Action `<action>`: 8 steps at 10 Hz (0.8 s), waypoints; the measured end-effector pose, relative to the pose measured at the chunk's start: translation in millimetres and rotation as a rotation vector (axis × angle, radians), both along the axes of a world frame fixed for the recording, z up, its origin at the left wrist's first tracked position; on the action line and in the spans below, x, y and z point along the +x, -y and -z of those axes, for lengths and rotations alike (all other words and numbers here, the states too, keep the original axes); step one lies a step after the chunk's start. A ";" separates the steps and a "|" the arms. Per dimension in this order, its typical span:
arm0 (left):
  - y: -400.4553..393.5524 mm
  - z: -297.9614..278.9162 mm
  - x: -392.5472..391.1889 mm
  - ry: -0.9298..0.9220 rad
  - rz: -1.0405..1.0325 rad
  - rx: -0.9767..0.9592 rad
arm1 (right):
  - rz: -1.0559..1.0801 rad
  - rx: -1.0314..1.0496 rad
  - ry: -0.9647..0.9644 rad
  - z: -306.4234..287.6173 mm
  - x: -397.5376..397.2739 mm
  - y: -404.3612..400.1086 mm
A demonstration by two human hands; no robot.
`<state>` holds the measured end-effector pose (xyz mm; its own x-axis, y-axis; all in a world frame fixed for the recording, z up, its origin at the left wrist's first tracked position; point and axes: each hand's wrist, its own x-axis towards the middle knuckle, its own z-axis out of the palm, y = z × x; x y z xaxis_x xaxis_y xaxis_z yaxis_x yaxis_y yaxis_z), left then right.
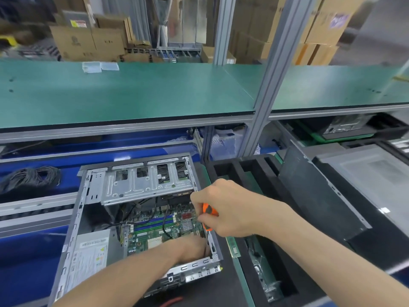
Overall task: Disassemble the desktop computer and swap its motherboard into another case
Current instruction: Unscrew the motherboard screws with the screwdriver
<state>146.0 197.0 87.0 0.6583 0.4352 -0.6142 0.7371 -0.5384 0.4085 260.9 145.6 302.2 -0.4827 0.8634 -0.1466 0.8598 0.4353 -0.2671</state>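
One open case [141, 220] lies on its side at the near edge of the desk [223, 291], its long axis running from near left to far right, open face up. Inside it sit one green motherboard [163, 227] with blue and green memory slots and a bare silver heatsink, one grey power supply [93, 253] at the near-left corner, and one silver drive cage [148, 185] across the far end. Black cables cross the board.

Two hands work at the case's near-right corner. The right hand [230, 211] grips one screwdriver [208, 216] with an orange and black handle, shaft pointing down beside the case's right wall. The left hand [190, 249] reaches down onto the board just beside the shaft; its fingers are hidden, so I cannot tell whether they hold anything.

Right of the case, one black foam tray [234, 171] holds one memory stick [233, 247] along its left edge. A dark side panel [318, 196] leans in the tray. One cable coil [31, 178] lies at the far left.
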 end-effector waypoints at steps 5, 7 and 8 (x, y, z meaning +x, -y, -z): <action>5.5 -3.4 -8.5 0.088 -0.187 -0.116 | -0.130 0.019 0.062 1.3 -16.1 0.6; 8.3 -12.4 -6.8 0.117 -0.185 -0.091 | -0.023 0.121 0.127 -0.2 -13.4 2.3; 5.5 -5.7 -5.1 0.116 -0.103 -0.043 | 0.059 0.160 0.180 6.3 -14.6 -2.7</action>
